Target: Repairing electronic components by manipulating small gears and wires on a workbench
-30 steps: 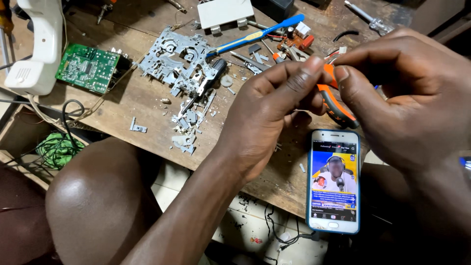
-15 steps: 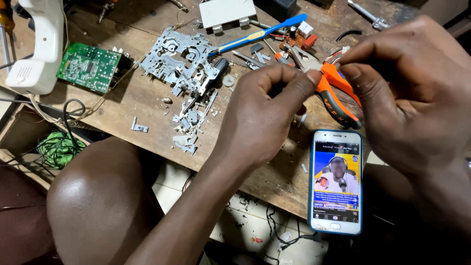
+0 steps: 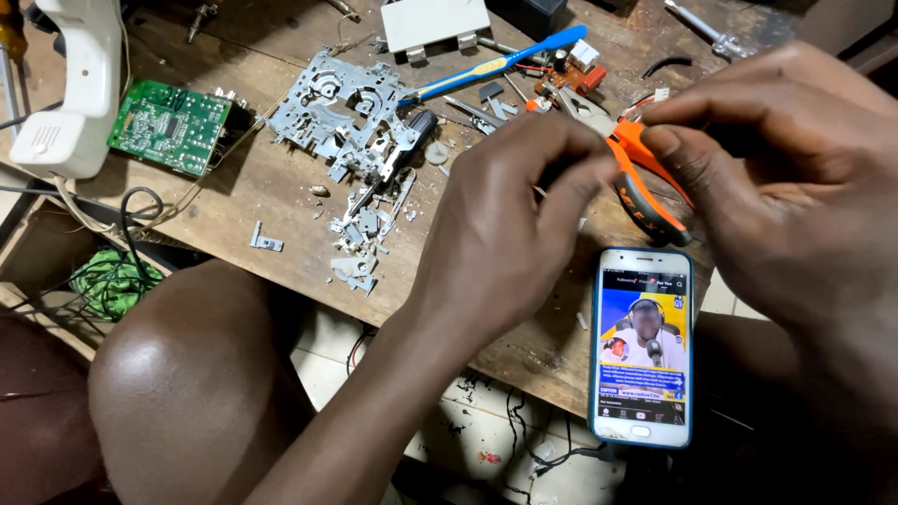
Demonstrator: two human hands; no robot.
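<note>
Our right hand (image 3: 795,196) grips orange-handled metal pliers (image 3: 622,159); left hand (image 3: 510,224) pinches at their jaws, what it holds hidden. Blue-cased smartphone (image 3: 643,346) overhangs the cluttered wooden bench (image 3: 281,201) edge.

The left hand (image 3: 505,234) covers whatever its fingertips pinch; the piece there is too small and too hidden to tell. The right hand (image 3: 795,178) hides the rear part of the orange pliers (image 3: 645,187), so only the jaws and 1 stretch of the handles show. The right forearm is cut off by the right edge. The white plastic housing (image 3: 75,84) is cut off at the top edge. The metal tool (image 3: 702,23) at the top right is also cut by the edge. The small parts (image 3: 571,70) near the blue toothbrush (image 3: 496,64) are too small to identify. The phone (image 3: 643,346) hides the wooden table's (image 3: 281,206) edge beneath it.
</note>
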